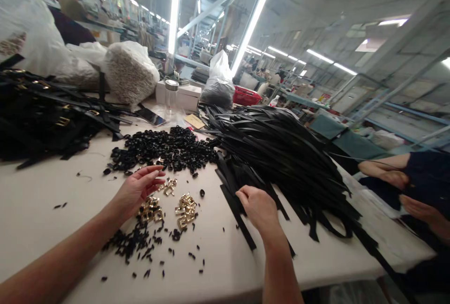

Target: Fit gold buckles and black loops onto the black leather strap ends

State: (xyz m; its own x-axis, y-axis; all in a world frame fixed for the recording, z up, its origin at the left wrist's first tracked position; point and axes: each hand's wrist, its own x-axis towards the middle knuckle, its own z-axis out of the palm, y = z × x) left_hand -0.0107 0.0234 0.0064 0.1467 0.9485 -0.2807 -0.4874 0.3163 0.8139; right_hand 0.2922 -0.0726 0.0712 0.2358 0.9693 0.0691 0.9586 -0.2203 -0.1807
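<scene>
Near the middle of the desk [214,271], gold buckles [186,210] lie in small clusters, one of them partly beneath the left hand [138,188]. That hand hovers there with its fingers loosely bent and spread; whether a small piece sits between thumb and forefinger, I cannot tell. To the right, the right hand [259,206] is curled inward, thumb against forefinger, over the near edge of a big heap of black straps [281,144]; I cannot tell whether it pinches one of them. Several strap ends stick out on both sides of its wrist.

Just beyond the left hand spreads a mound of shiny black loops [168,147], reaching to the straps. On the near side, small black pieces [130,243] are scattered loosely. At the far left sits another dark pile of straps with buckles [52,121].

Behind the loops are a phone [153,115], a lidded clear jar [171,98], a yellowish card [194,122] and a white box [190,95]. Farther back stand a full plastic bag [130,72], a white-topped sack [218,81] and a red basket [246,95]. At the right edge, a co-worker in dark clothing [429,173] has both hands raised near the body.
</scene>
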